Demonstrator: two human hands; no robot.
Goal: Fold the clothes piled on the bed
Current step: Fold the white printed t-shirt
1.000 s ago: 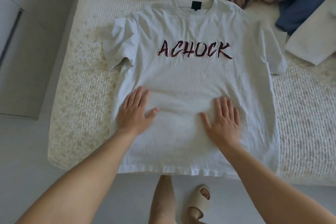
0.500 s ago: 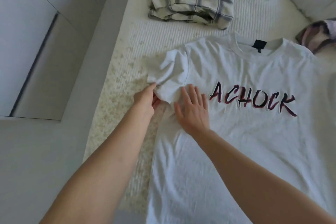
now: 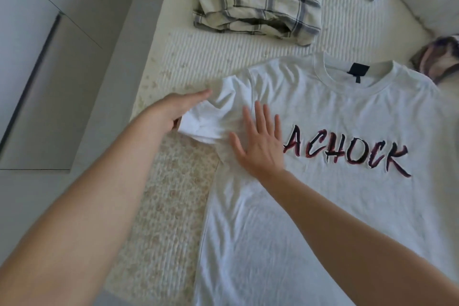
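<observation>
A second ago we had both palms smoothing the lower front of the white T-shirt (image 3: 310, 206); since then we have shifted up to its sleeve (image 3: 218, 112), and half a second ago our left hand was only pinching the sleeve's edge. Now our left hand (image 3: 173, 112) holds the sleeve hem, thumb hidden under the cloth and fingers stretched along its outer side, while our right hand (image 3: 258, 146) lies flat, fingers spread and straight, pressing the shirt just inside the shoulder seam. We judge that the flattening is nearly done and the first fold, sleeve inward, is about to begin. The T-shirt lies face up and spread on the bed (image 3: 173, 206), its collar pointing away from us. Its fabric looks like soft, thin jersey, faintly creased, with dark red brush-style lettering (image 3: 347, 156) across the chest and a small black label (image 3: 356, 71) at the ribbed collar. Beyond it sits a folded plaid shirt (image 3: 258, 0), thicker and boxy. The bed cover is ribbed and nubbly, cream with pale flecks.
</observation>
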